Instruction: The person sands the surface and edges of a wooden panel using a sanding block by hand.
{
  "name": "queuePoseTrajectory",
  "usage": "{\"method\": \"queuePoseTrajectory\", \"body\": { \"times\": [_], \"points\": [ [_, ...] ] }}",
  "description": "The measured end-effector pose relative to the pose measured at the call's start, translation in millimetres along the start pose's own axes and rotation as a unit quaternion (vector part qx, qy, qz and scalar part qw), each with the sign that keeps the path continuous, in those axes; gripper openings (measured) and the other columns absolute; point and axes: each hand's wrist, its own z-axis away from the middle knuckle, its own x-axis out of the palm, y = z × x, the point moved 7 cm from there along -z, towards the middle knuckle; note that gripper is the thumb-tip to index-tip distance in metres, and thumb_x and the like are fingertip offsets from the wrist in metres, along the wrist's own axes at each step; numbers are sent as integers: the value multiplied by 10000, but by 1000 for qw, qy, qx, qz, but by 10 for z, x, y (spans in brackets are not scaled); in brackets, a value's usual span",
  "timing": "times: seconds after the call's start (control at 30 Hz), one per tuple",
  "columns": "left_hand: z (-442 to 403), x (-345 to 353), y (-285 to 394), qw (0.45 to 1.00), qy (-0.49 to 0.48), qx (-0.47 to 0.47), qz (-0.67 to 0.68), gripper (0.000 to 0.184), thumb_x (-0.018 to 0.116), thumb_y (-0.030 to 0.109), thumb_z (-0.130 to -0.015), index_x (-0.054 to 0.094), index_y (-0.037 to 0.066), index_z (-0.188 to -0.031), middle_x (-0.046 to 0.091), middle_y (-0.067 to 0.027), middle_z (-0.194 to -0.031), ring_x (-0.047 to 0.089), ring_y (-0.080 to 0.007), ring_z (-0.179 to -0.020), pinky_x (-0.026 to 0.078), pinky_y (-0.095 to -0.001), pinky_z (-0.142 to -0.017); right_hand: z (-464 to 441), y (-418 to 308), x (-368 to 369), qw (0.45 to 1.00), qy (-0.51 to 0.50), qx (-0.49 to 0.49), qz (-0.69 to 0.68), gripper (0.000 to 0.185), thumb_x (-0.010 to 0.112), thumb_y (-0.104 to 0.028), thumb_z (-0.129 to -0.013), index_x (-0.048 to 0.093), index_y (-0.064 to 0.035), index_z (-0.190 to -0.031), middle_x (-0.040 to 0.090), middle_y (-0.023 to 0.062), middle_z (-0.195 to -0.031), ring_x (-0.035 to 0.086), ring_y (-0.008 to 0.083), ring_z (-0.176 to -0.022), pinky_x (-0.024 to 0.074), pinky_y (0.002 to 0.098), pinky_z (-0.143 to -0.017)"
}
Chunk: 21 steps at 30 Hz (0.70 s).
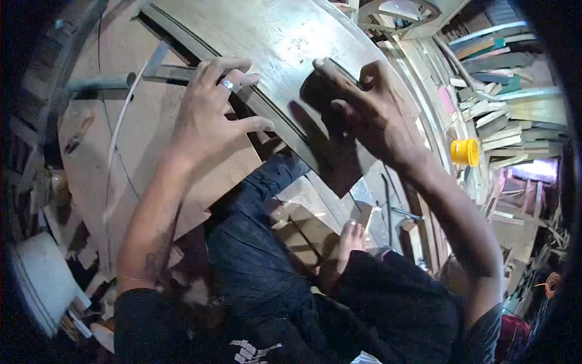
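A smooth metal machine table [267, 36] with a long slot along its left side lies in front of me. My left hand [212, 103], with a ring on one finger, is over that slotted edge, its fingers and thumb spread and nothing visible between them. On the right, my right hand [370, 112] hovers over the metal surface with its fingers bent and apart, casting a dark shadow. I see no object in it. A brown wooden panel [151, 145] lies to the left of the metal table.
A yellow container [464, 152] stands at the right near stacked wood offcuts [503, 130]. A blue-grey pipe [103, 82] and a pale cable cross the left side. My bare foot [351, 239] is below the table, among wood pieces. A white container [45, 279] sits lower left.
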Motion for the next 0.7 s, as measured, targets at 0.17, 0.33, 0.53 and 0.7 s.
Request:
{"method": "queuePoseTrajectory", "body": {
  "times": [0.17, 0.33, 0.53, 0.7],
  "points": [
    [26, -7, 0, 999, 31, 19, -9, 694, 971, 408, -659, 694, 68, -1196, 625, -98, -1378, 568, -354, -1282, 487, -475, -1089, 113, -232, 55, 998, -53, 21, -4, 754, 661, -35, -932, 392, -152, -1626, 555, 209, -1159, 621, 362, -1037, 566, 480, -874],
    [36, 5, -34, 999, 29, 15, -4, 631, 927, 501, -708, 725, 110, -1160, 602, -44, -1374, 565, -312, -1301, 478, -480, -1140, 147, -350, 41, 994, -92, 14, 55, 384, 657, -118, -961, 525, -25, -1309, 582, 195, -1099, 628, 373, -1043, 565, 476, -860],
    [33, 3, -15, 998, 39, 40, 3, 672, 956, 431, -686, 703, 85, -1203, 615, -84, -1369, 568, -331, -1281, 486, -472, -1093, -71, -110, 140, 993, -91, 79, 10, 262, 664, -122, -981, 513, -24, -1171, 620, 204, -1012, 692, 376, -871, 573, 473, -749],
    [45, 9, -6, 998, 46, 44, -17, 657, 959, 394, -691, 703, 79, -1208, 621, -87, -1371, 572, -332, -1264, 486, -460, -1087, -168, -165, 126, 997, -60, 41, 32, 299, 724, -232, -985, 538, -24, -1095, 677, 217, -917, 708, 422, -755, 559, 503, -651]
  ]
}}
